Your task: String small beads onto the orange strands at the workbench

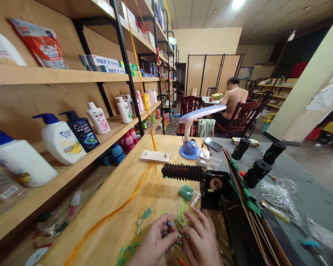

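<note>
My left hand [154, 242] and my right hand [201, 240] meet low over the wooden table [122, 192], fingers pinched together around small green beads [178, 236] and thin thread. Loose green beads [141, 218] lie scattered just left of the hands. A small bag of green beads [186, 192] rests above them. Orange threads [119, 210] run from the near left corner up to a small white board with pegs [154, 156] and on upward.
A black ribbed tool on a stand [194, 173] sits just beyond the hands. A blue desk lamp [194, 125], a phone [213, 144] and black ribbed cylinders [256, 171] stand farther back and right. Shelves with shampoo bottles [61, 140] line the left. A person [233, 99] sits far off.
</note>
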`<state>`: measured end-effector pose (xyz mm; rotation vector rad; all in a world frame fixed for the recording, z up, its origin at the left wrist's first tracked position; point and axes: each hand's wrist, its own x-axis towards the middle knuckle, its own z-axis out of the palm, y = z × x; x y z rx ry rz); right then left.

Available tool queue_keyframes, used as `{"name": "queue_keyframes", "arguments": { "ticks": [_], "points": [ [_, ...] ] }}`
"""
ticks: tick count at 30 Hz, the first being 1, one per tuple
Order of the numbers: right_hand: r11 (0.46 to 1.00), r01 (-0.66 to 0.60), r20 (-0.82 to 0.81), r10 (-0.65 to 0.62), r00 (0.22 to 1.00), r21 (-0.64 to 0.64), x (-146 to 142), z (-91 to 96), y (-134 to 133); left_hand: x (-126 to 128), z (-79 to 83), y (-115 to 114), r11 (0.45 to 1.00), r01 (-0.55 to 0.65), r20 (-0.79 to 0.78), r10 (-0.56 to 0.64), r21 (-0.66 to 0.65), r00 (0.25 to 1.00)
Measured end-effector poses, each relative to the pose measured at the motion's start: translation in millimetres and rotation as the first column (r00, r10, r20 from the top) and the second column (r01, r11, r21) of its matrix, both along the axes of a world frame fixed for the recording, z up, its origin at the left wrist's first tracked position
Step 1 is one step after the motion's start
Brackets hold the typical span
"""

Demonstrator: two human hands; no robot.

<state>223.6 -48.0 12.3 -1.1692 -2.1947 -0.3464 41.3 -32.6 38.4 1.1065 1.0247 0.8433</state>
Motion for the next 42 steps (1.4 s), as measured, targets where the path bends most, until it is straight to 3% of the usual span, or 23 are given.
{"name": "queue_keyframes", "arguments": {
  "ticks": [6,12,16,30,42],
  "points": [
    [0.991,-0.059,-0.175,0.037,0.984,-0.121,-4,-1.9,-2,-4,-4.1,2,0.999,0.016,-0.003,-0.016,0.035,1.000],
    [0.975,-0.100,-0.263,0.046,0.964,-0.198,-6,-5.2,-2,-9,5.2,1,0.958,0.030,-0.228,0.037,0.285,0.973],
    [0.969,-0.112,-0.297,0.043,0.954,-0.221,-9,-3.5,-2,-9,8.4,-1,0.924,0.070,-0.355,0.073,0.376,0.932],
    [0.974,-0.089,-0.191,0.048,0.980,-0.208,-11,2.4,-3,-6,4.9,-2,0.932,0.097,-0.401,0.055,0.348,0.914],
    [0.969,-0.114,-0.149,0.082,0.985,-0.221,-8,0.3,2,-12,0.7,0,0.907,0.119,-0.460,0.089,0.404,0.883]
  ]
}}
